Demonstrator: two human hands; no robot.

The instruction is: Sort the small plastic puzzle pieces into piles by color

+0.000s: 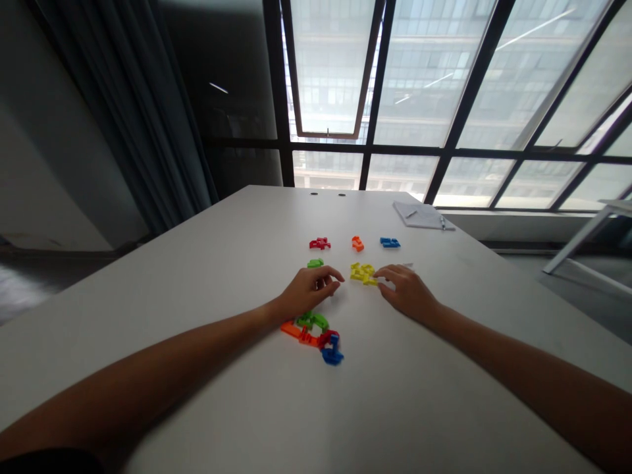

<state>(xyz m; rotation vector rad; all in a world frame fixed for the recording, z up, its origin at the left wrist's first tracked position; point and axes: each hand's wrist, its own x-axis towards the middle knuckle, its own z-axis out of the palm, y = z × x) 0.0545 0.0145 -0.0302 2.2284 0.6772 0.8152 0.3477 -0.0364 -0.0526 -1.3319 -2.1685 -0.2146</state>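
My left hand [312, 289] hovers over the table with its fingers loosely curled, thumb and index finger apart, nothing visible between them. Partly hidden behind it is a light green plastic piece [315, 263]. Below that wrist lies a joined chain of plastic pieces: green [320, 320], orange [291, 330], red [326, 338] and blue [332, 353]. My right hand [405, 289] reaches to the right end of a small group of yellow plastic pieces [363, 271], with index finger and thumb closed about the edge of one piece.
Farther back on the white table [222, 257] lie red pieces [320, 243], an orange piece [357, 243] and blue pieces [390, 243]. Paper sheets [422, 216] with pens rest at the far right. Windows and a dark curtain [128, 118] stand beyond.
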